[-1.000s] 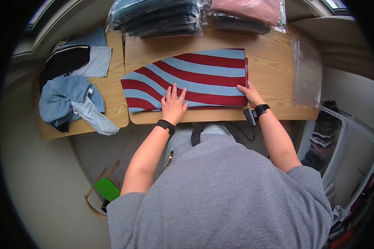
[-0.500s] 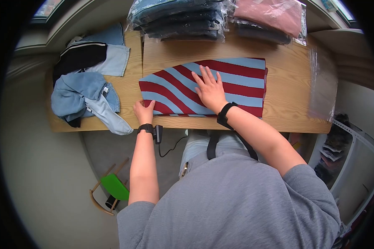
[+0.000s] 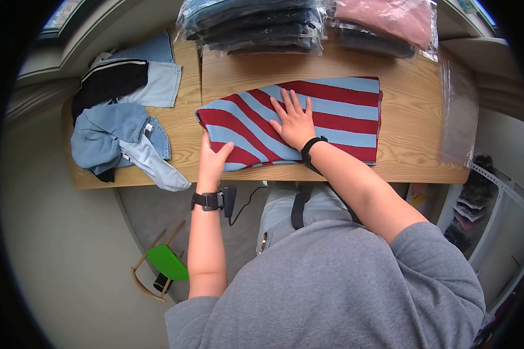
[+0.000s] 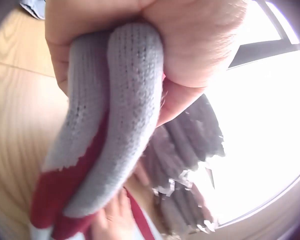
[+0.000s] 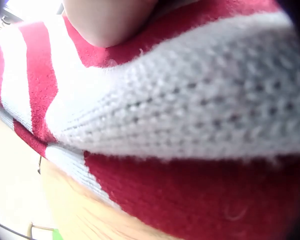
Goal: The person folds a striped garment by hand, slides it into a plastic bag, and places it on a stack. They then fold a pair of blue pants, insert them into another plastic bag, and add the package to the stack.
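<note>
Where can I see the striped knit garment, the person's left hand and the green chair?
Striped knit garment [image 3: 337, 121]: head view, a red stripe on its upper face.
Left hand [image 3: 211, 161]: head view, beside the base of the thumb.
Green chair [image 3: 167, 262]: head view, its green panel.

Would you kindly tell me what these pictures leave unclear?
- Head view: fingertips of the left hand, hidden by red-and-blue striped knit fabric.
- Head view: far end of the plastic-bagged blue garment stack, cut by the upper edge.
- Right wrist view: most of the right hand, beyond the upper edge.

Dark-red and light-blue striped knitwear [image 3: 335, 114]
</note>
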Available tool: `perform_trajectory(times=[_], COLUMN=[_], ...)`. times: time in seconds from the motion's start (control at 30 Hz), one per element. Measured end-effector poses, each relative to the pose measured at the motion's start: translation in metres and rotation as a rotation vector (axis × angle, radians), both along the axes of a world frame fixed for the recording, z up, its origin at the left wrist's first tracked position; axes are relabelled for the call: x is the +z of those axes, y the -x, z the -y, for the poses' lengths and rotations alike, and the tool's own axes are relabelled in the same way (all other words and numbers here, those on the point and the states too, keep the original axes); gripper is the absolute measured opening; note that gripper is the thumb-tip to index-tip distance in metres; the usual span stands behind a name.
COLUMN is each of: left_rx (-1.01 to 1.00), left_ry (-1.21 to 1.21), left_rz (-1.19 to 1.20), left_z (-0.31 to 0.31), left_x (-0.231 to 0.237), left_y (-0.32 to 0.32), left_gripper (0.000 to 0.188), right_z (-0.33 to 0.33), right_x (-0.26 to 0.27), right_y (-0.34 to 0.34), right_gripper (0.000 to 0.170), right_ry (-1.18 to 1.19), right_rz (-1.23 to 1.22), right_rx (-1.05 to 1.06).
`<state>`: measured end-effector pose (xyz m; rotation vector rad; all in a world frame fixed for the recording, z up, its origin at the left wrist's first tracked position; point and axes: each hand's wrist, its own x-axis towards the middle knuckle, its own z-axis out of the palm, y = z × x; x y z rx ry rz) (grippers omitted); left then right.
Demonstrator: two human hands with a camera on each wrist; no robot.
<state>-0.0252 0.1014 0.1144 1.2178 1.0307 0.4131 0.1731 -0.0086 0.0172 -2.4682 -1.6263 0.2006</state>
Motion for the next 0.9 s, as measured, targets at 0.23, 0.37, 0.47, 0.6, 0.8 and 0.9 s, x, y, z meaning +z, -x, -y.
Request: perform_trajectory(times=[0.23,0.37,0.47,0.6,0.8,0.9], left_rx=[-0.269,-0.34,-0.449,-0.57,-0.457,-0.155], left_ry=[-0.279,-0.448,-0.434,-0.44,-0.232,-0.701], left_rz=[-0.191,-0.322,-0.445,-0.475,-0.356,-0.462], left_z=[0.064,0.085,0.096,0.104,0.091,0.082], left_x=[0.015,-0.004,-0.021,-0.046,-0.035,-0.054], left_y=[-0.087,-0.124,-0.14,-0.141,-0.121,-0.092], left_gripper=[0.077,0.08,0.082,0.084,0.064,0.049], right_z=[0.006,0.028,0.044,0.051,0.044,0.042], right_x=[0.014,0.022,0.021,0.019,0.022,0.012], right_y=[-0.017,-0.06,-0.073,-0.079,-0.082,-0.082], right_gripper=[0.05,0.025,0.035,0.036,0.034,0.039], right_ry=[-0.091,-0.309,-0.383,-0.238,-0.072,-0.09], right_rz=[-0.154,-0.964,-1.493,-1.368,-1.038,-0.988], right_rx=[0.054,-0.277,-0.63,-0.551,-0.414,-0.397])
